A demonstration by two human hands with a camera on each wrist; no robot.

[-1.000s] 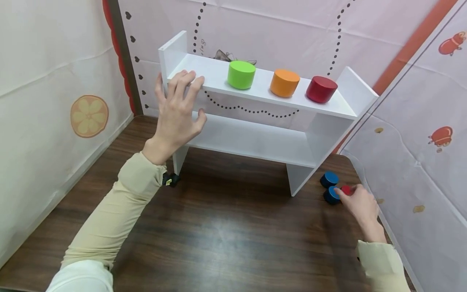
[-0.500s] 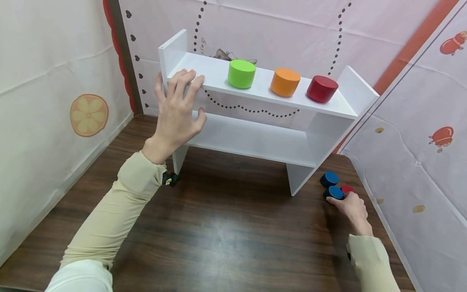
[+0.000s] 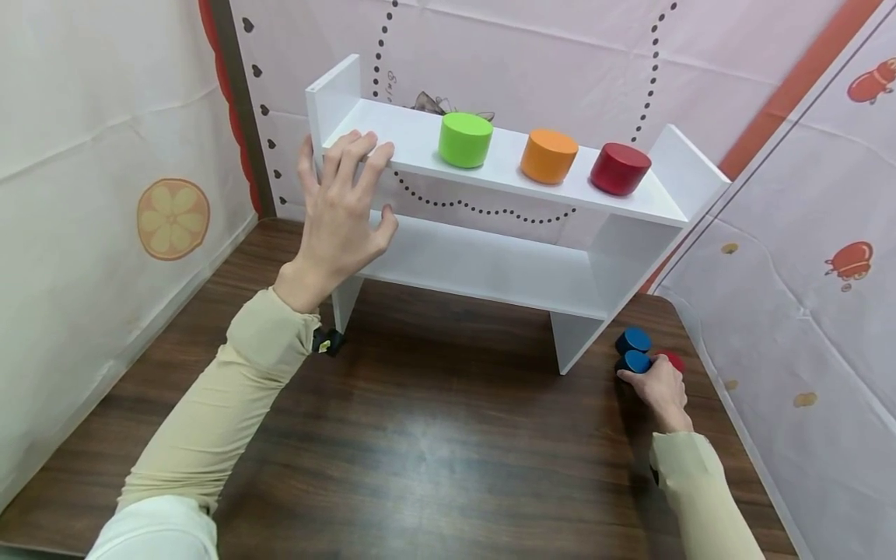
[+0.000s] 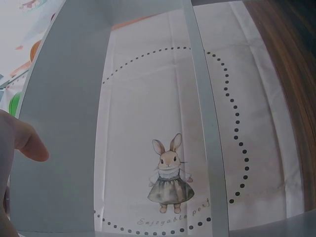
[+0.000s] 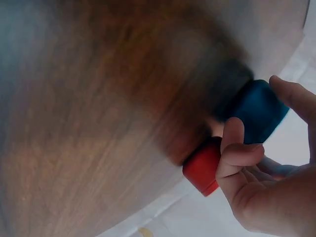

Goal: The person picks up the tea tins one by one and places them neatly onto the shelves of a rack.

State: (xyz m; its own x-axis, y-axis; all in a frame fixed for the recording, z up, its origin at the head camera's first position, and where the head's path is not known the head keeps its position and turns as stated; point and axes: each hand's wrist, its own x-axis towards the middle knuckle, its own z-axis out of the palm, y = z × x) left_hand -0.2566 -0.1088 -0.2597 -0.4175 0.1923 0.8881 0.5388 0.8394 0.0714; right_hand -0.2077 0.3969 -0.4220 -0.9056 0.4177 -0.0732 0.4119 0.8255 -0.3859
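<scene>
My left hand (image 3: 338, 222) grips the upper left corner of a white two-tier shelf (image 3: 483, 268), its fingers bent over the front edge of the top board and the thumb below it. At the right of the table, my right hand (image 3: 661, 389) holds a blue cylinder block (image 3: 635, 360) between thumb and fingers. Just behind that block stands a second blue cylinder block (image 3: 633, 339). A red cylinder block (image 5: 201, 168) is beside the fingers in the right wrist view, partly covered by the hand in the head view.
Along the top board stand a green cylinder block (image 3: 465, 140), an orange one (image 3: 549, 156) and a dark red one (image 3: 620, 169). The shelf rests on a dark wooden table (image 3: 420, 459). Printed cloth walls (image 3: 791, 311) enclose the table's back and sides.
My right hand has moved left from the red block to the front blue block and closed around it. The front blue block has shifted slightly. My left hand stays on the shelf.
</scene>
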